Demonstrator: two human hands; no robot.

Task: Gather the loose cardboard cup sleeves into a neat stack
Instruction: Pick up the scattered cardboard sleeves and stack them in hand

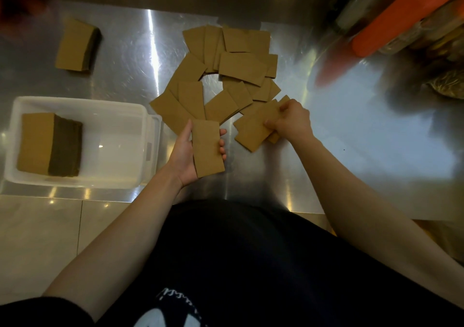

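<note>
On the table (351, 138), the loose sleeves (241, 65) lie spread at the middle. From them, a tub (75, 100) sits at 8 o'clock with a stack (37, 141) in its left half. A second stack (74, 45) lies on the table at 10 o'clock. The left hand (184, 156) holds the gathered sleeves (207, 148) at 6 o'clock, and the right hand (291, 121) pinches the nearest sleeves (253, 131) at 4 o'clock. Containers (391, 20) stand at 2 o'clock.

1. Pretty dim overall, warm yellowish cast, light looks like it's coming from overhead.
2. The steel counter (351, 151) kicks back glare: a thin bright streak left of centre and a big washed-out patch on the right.
3. Smudgy dark shadow at far right.
4. The orange object (401, 13) top right is blurred, and so is the top-left corner.
5. Edges bend, wide-angle style. The cardboard sleeves (241, 65) mid-frame look sharpest.
</note>
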